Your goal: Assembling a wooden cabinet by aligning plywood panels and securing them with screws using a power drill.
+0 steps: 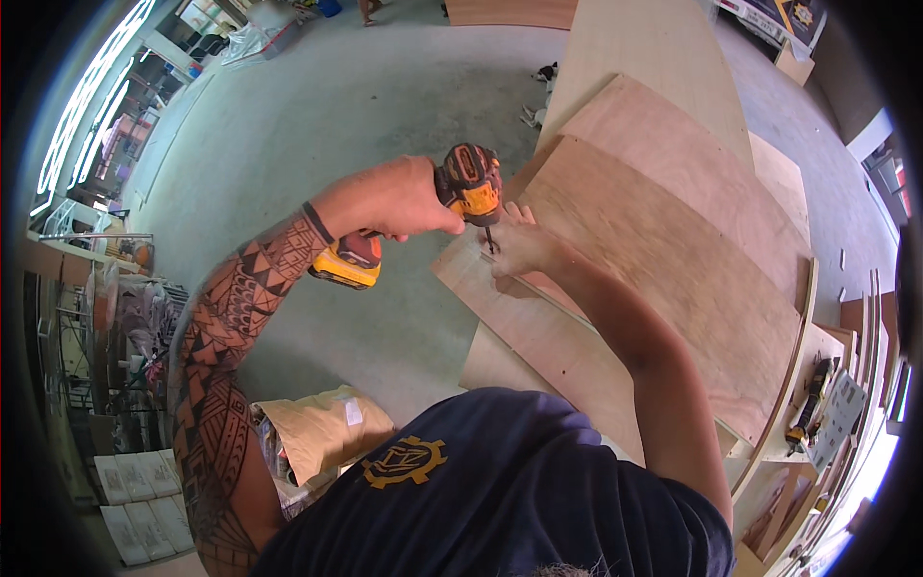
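Observation:
My left hand (389, 197) is wrapped round the grip of a yellow and black cordless drill (473, 197), whose yellow battery (344, 269) shows below the wrist. The drill's dark bit (489, 237) points down at the near end of a light plywood strip (529, 327). Right beside the bit tip is my right hand (524, 247), its thumb and forefinger drawn together there while other fingertips reach past them. Whatever lies between those fingers is too small to make out. A larger plywood sheet (663, 274) lies just right of this hand, under my right forearm.
More plywood panels (654, 67) extend behind the sheet. A black and white dog (532, 115) lies partly hidden by them. On the right, a dark and yellow tool (812, 404) sits on a shelf. A brown paper bag (327, 433) stands near my left elbow. Racks (125, 327) line the left.

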A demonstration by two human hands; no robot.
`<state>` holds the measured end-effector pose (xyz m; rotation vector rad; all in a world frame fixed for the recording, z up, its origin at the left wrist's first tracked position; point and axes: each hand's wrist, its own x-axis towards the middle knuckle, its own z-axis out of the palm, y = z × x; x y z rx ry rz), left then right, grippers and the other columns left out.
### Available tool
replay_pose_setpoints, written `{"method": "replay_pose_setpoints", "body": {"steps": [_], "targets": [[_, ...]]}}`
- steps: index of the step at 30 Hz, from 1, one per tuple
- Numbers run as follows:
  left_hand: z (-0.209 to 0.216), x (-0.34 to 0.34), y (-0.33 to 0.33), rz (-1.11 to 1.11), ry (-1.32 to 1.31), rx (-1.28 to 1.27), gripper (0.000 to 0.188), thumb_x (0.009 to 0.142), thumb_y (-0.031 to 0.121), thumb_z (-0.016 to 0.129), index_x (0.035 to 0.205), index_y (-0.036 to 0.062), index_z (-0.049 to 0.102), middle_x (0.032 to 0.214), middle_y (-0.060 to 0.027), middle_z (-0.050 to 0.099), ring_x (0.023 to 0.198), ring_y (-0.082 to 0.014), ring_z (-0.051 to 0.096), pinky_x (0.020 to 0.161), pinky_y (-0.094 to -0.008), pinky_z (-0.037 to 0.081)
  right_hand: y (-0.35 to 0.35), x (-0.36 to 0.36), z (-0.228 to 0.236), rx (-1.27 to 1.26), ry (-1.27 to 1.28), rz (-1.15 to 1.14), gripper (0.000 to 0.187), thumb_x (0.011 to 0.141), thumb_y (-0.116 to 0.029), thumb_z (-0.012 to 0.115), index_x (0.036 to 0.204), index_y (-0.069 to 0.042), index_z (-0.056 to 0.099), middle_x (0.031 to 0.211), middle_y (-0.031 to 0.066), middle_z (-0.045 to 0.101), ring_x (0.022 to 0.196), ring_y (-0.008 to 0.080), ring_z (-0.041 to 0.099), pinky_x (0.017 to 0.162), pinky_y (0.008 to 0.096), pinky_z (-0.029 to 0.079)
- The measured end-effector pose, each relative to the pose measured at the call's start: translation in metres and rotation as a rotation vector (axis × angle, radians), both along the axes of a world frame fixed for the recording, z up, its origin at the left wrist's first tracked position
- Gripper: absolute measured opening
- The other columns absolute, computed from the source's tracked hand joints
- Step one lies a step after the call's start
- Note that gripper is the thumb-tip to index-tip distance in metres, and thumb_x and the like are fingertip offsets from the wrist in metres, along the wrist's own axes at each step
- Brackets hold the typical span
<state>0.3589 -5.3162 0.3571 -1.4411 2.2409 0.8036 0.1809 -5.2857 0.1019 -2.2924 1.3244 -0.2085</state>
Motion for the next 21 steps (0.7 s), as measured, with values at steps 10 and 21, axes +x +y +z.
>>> {"method": "replay_pose_setpoints", "body": {"steps": [10, 21], "targets": [[0.000, -0.016, 0.000, -0.043, -0.043, 0.041, 0.034, 0.087, 0.033, 0.074, 0.091, 0.0003, 0.066, 0.065, -0.0082, 0.063, 0.054, -0.0196, 0.062, 0.055, -0.0381, 0.054, 0.096, -0.028, -0.006, -0.226, -0.058, -0.462, 0.092, 0.067, -0.043, 0.086, 0.146, -0.010, 0.051, 0.118, 0.0163, 0.048, 0.114, 0.0346, 0.047, 0.097, 0.0465, 0.039], [-0.004, -0.011, 0.002, -0.005, -0.079, 0.055, 0.036, 0.088, 0.035, 0.074, 0.094, 0.0007, 0.065, 0.066, -0.0049, 0.062, 0.055, -0.0177, 0.062, 0.057, -0.0371, 0.054, 0.092, -0.020, -0.012, -0.311, -0.087, -0.476, 0.085, 0.071, -0.043, 0.087, 0.143, -0.012, 0.055, 0.118, 0.0152, 0.051, 0.113, 0.0331, 0.049, 0.097, 0.0439, 0.040]]}}
